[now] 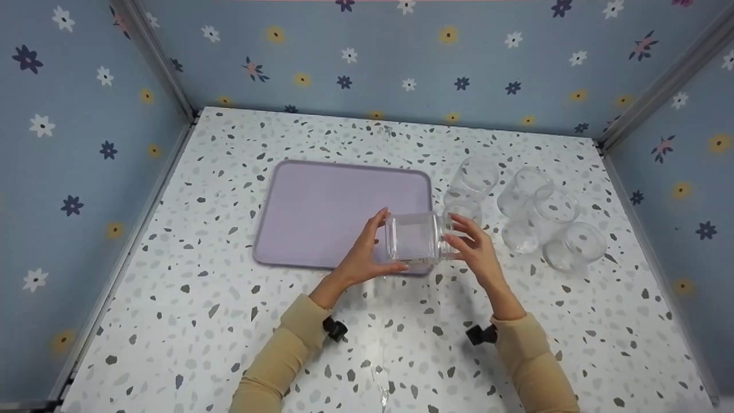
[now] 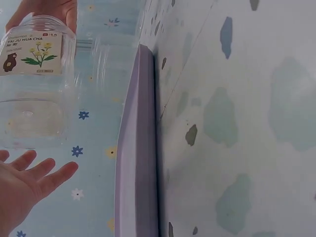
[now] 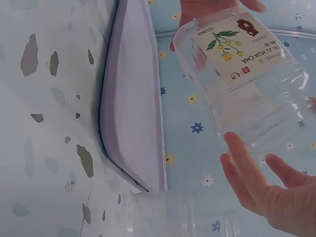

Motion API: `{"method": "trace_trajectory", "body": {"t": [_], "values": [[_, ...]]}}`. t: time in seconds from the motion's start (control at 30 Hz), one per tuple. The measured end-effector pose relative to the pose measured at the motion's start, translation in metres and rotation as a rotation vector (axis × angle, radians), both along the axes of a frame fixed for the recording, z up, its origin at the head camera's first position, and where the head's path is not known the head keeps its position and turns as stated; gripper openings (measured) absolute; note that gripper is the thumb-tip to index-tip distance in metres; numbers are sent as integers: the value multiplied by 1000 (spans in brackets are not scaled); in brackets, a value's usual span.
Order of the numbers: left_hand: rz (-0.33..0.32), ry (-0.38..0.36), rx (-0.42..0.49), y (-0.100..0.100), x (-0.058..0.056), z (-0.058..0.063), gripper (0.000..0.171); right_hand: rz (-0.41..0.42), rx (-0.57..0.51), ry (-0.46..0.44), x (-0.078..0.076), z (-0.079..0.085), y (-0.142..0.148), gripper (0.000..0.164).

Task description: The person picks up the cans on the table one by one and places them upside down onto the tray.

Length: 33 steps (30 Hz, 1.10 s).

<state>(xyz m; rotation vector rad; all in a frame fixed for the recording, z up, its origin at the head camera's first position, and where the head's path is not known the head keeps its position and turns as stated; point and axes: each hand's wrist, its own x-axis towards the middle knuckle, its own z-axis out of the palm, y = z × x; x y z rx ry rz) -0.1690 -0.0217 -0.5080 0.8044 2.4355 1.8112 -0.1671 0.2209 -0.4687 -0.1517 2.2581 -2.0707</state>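
A clear plastic jar [image 1: 414, 236] is held sideways above the right part of a lilac tray [image 1: 338, 212]. Its label, with yellow flowers and a bear, shows in both wrist views. My left hand [image 1: 362, 252] spans the base end, thumb on the near side and fingers on the far side. In the left wrist view its fingers [image 2: 47, 177] look nearly straight and spread beside the base; the thumb is out of sight there. At the neck end, my right hand [image 1: 479, 252] holds the jar between thumb and fingers. The right wrist view shows its fingertips [image 3: 237, 143] along the jar's side.
Several more clear jars stand or lie close together right of the tray, among them one jar [image 1: 479, 175] at the back and another [image 1: 582, 244] at the right. A flower-patterned wall [image 1: 373, 63] borders the speckled table [image 1: 200, 327] at the back.
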Motion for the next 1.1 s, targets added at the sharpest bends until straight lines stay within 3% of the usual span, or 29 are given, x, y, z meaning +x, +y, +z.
{"method": "trace_trajectory", "body": {"t": [0.1,0.27,0.77,1.1], "values": [[-3,-21,53,1,5,13,106,1,-38,-17,0,-2,-2,45],[13,18,136,0,12,31,101,5,-93,-40,1,-5,-6,45],[24,108,283,-1,11,29,92,68,-285,-81,0,-13,-12,45],[87,177,238,-2,12,32,89,106,-313,-114,-2,-12,-14,49]]}}
